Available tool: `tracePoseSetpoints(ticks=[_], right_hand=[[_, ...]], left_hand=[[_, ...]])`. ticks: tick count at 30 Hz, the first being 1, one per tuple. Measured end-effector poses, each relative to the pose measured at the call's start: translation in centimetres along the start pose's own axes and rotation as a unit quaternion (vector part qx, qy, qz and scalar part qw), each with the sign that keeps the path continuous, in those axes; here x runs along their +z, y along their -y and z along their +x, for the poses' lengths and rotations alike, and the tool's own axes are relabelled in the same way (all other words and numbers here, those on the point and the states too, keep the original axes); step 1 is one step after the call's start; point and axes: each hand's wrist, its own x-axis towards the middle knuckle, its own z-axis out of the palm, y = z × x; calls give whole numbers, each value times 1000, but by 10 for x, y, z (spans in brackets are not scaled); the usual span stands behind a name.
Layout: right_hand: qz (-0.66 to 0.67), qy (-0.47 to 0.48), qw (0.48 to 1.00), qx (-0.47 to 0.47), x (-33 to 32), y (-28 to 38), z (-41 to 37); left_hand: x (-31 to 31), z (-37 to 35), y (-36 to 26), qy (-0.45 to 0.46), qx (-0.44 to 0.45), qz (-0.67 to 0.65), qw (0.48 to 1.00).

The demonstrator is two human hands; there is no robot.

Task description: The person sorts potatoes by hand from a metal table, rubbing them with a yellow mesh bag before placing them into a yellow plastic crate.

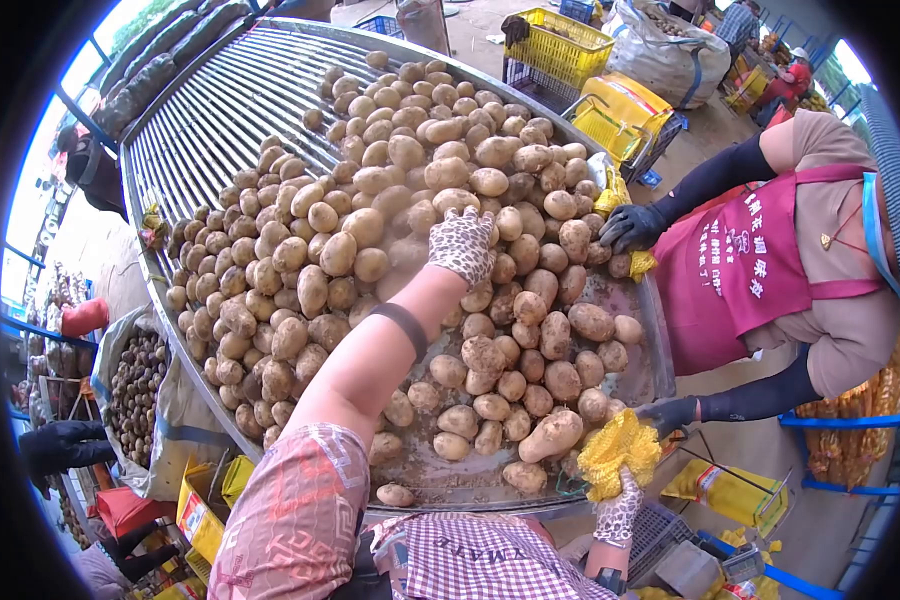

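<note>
My left hand (pixel 463 245), in a leopard-print glove, reaches far over a heap of potatoes (pixel 310 288). Its fingers spread over the tubers in the middle of the heap; the palm side is hidden. Several potatoes beside it are smeared by motion. Low on the right, my right hand (pixel 620 505), gloved alike, grips a bunched yellow mesh bag (pixel 618 455) at the corner of the metal sorting table (pixel 660 350). Loose potatoes, some caked with soil, lie near the bag.
Across the table's right edge stands a co-worker in a maroon apron (pixel 720 265), one dark-gloved hand (pixel 633 228) by the potatoes, the other close to my mesh bag. Slatted bars (pixel 220 110) form the far left. Yellow crates (pixel 560 45) and a sack of potatoes (pixel 140 385) stand around.
</note>
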Motion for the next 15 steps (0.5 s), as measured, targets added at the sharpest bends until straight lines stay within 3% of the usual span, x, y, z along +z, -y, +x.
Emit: tracePoseSetpoints(ticks=[4, 5, 7, 8, 9, 10, 11, 12, 14, 15], right_hand=[[-2, -11, 1000, 2, 0, -5, 0], [-12, -1, 1000, -2, 2, -5, -1], [-3, 0, 1000, -8, 1, -5, 3], [19, 1, 1000, 6, 0, -5, 4], [40, 0, 999, 23, 0, -3, 2], [108, -13, 991, 74, 1, 2, 2], [107, -15, 991, 74, 3, 4, 6], [133, -3, 988, 81, 2, 3, 10], [129, 31, 989, 68, -10, -1, 17], [80, 70, 994, 16, 8, 8, 9]], left_hand=[[-3, 10, 4, 63, -66, -45, 995], [-5, 6, 11, 65, -37, -39, 996], [10, 4, 33, 25, -26, -157, 987], [23, 4, 51, 81, -14, -350, 933], [29, -5, 48, 86, -11, -349, 933], [39, -23, 44, 145, -91, -655, 736], [45, -39, 38, 182, -160, -868, 434], [41, -54, 28, 183, -162, -869, 430], [18, -86, 4, 197, -80, -949, 233], [20, -96, 0, 199, -84, -950, 224]])
